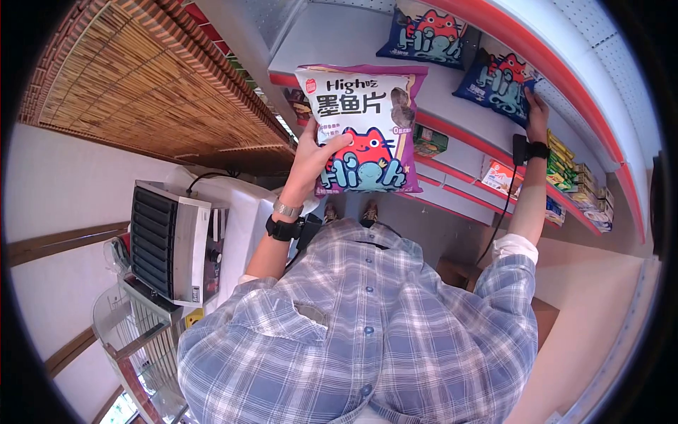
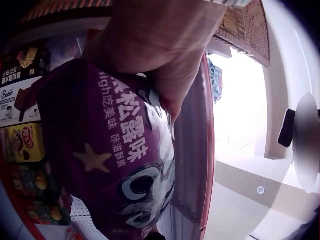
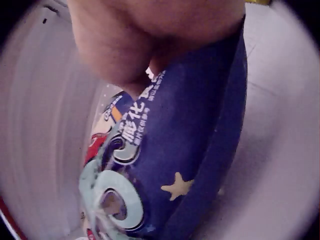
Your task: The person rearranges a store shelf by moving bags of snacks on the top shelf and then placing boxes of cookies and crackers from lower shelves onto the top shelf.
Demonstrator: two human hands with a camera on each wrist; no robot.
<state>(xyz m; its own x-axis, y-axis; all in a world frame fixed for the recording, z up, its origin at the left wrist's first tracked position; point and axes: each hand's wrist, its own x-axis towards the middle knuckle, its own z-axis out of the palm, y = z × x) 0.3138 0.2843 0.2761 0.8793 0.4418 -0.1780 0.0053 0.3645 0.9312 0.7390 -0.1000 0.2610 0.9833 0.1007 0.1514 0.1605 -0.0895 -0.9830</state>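
Left hand [image 1: 309, 164] holds purple-white snack bag [image 1: 361, 109] upright before torso, thumb across printed front; light, broad grip best spares contents. Right hand [image 1: 538, 119] grips blue bag [image 1: 496, 83] by side edge on shelf [image 1: 332, 39], beside second blue bag [image 1: 426, 34]. Edge hold suits soft pack; low pressure, front outward, no nudging neighbour; hard squeeze could crush contents.

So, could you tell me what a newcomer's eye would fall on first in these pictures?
Probably the white-and-purple snack bag with its red cartoon cat, held up by the left hand near the head view's upper middle. Next, perhaps, the dark blue bag on the red-edged shelf, gripped by the right hand.
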